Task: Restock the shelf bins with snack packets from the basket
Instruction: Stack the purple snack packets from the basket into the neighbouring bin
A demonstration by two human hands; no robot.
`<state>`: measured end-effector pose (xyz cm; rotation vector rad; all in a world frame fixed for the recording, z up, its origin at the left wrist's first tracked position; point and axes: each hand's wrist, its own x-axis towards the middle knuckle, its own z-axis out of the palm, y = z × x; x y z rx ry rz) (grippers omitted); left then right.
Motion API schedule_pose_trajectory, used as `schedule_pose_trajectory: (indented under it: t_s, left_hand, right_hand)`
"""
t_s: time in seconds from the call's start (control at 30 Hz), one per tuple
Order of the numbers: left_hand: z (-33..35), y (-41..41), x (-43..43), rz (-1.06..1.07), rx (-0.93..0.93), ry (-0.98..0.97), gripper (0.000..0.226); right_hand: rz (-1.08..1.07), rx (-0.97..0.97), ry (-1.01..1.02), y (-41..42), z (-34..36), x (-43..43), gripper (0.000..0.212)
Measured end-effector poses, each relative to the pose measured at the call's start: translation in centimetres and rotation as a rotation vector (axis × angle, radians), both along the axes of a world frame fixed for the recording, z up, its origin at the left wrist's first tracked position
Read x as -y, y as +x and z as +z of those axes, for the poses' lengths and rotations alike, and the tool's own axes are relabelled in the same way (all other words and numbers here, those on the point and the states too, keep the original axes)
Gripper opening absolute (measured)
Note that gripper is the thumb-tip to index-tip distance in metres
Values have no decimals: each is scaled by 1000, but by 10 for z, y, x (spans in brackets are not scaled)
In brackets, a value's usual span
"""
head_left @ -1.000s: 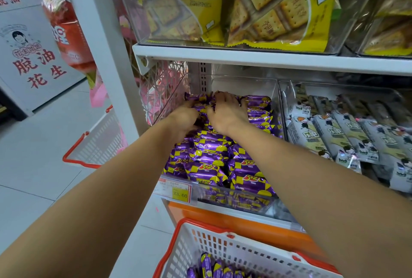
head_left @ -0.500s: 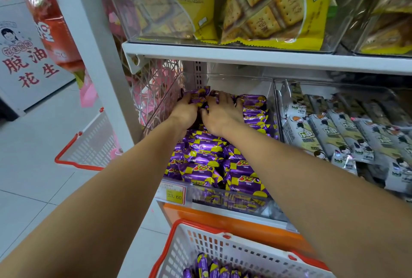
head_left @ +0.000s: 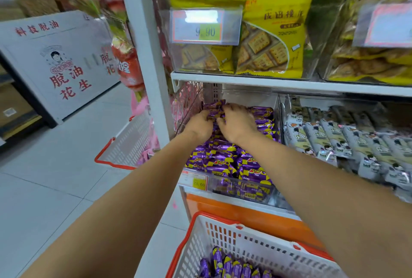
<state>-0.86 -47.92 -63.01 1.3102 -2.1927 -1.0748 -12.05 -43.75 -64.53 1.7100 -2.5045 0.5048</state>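
Observation:
A clear shelf bin (head_left: 245, 185) on the lower shelf is heaped with purple-and-yellow snack packets (head_left: 225, 162). Both my hands reach deep into its back left corner. My left hand (head_left: 199, 125) and my right hand (head_left: 237, 123) are side by side, fingers curled round a few purple packets (head_left: 214, 108) raised at the back of the pile. Below, a white basket with a red rim (head_left: 225, 240) holds several more purple packets (head_left: 229, 266).
To the right a second bin holds grey-white packets (head_left: 347, 142). The shelf above carries yellow cracker bags (head_left: 267, 55) behind a price tag (head_left: 206, 27). A white upright post (head_left: 147, 55) stands at the left, with another red-rimmed basket (head_left: 124, 146) on the floor behind it.
My hands stay at the back of the bin and have drawn together round the raised packets. The view has tilted upward, showing more of the upper shelf.

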Motion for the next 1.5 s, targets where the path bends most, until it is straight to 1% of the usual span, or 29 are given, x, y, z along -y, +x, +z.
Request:
schedule_pose_trajectory:
  t_s: [0.1,0.17,0.27,0.33,0.4,0.5,0.57,0.67,0.77,0.87,1.0,1.07,1.2,1.23,1.3,1.33,1.37,1.4,1.43,1.5]
  left_hand:
    - [18,17,-28,-30,79,-70,44]
    - [26,27,-45,-49,129,-139,43]
    - [32,44,-73,-70,175,-229,47]
    - [32,58,-99,-90,196,-291,44]
    - [23,72,-128,-115,197,-362,42]
    - [-4,96,-171,-121,141,-467,42]
    - [-30,110,-196,-119,134,-467,42]
    - [-75,127,-230,-157,196,-378,40]
    - [-127,138,-254,-222,294,-237,37]
    - [-175,143,-273,-277,455,-98,33]
    - [-240,148,-289,-329,646,76,39]
    - [-270,146,-295,-394,724,159,38]
    - [-318,139,-294,-502,803,260,45]
    - [-330,137,-292,-521,816,268,46]
    - [-348,133,-290,-571,859,287,50]
    - [-353,130,-289,-590,884,307,53]
    - [-358,128,-288,-608,904,331,56]
    - [-361,124,-287,-635,920,351,58]
    - [-364,122,-286,-663,932,364,60]
    - [-370,118,-285,-696,950,384,63]
  right_hand:
    - [17,39,15,11,13,-31,44]
    - [36,32,5,17,19,-50,43]
    - [74,33,-65,30,30,-85,38]
    - [114,60,-133,41,31,-113,34]
    - [152,89,-209,52,27,-141,29]
    - [204,150,-302,71,6,-186,22]
    - [221,202,-301,81,-18,-216,20]
    - [202,240,-166,86,-65,-256,20]
    - [128,299,41,81,-113,-290,25]
    - [53,339,340,73,-159,-316,31]
    - [-28,416,758,67,-218,-342,49]
    - [-61,435,907,65,-248,-351,54]
    - [-34,388,1084,66,-298,-362,50]
    - [-16,381,1156,68,-306,-363,47]
    - [-18,388,1312,70,-320,-367,32]
    - [-45,381,1384,70,-326,-369,30]
    - [-57,356,1385,68,-333,-374,41]
    - [-47,315,1357,66,-339,-378,58]
    - [-22,262,1319,64,-343,-381,68]
    - [27,167,1239,60,-347,-388,72]
